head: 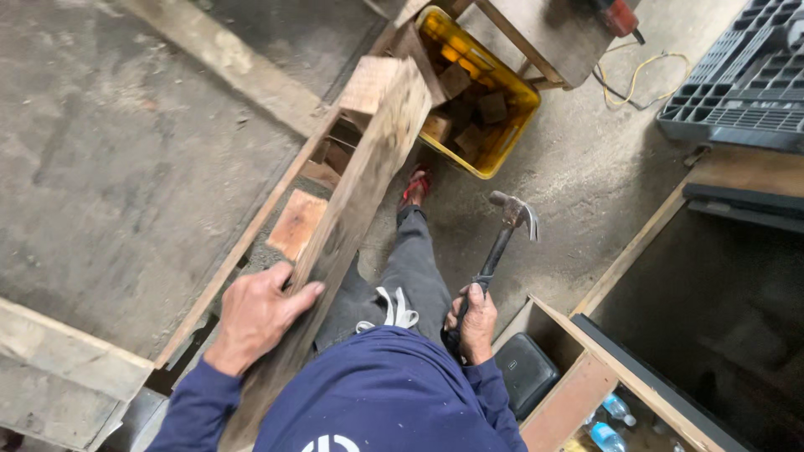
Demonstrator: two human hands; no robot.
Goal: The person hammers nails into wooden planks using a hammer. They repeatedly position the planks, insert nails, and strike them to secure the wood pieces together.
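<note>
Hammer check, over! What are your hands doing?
Right hand gripping hammer, head raised. Left hand steadying plank, fingers over its edge. Yellow crate of wood blocks just past the plank end.

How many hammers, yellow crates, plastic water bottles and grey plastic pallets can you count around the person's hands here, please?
Hammers: 1, the claw hammer in the right hand
Yellow crates: 1, the yellow crate holding wood blocks
Plastic water bottles: 2, the water bottles at lower right
Grey plastic pallets: 1, the grey pallet
Total: 5
The left hand grips a wooden plank.
</note>
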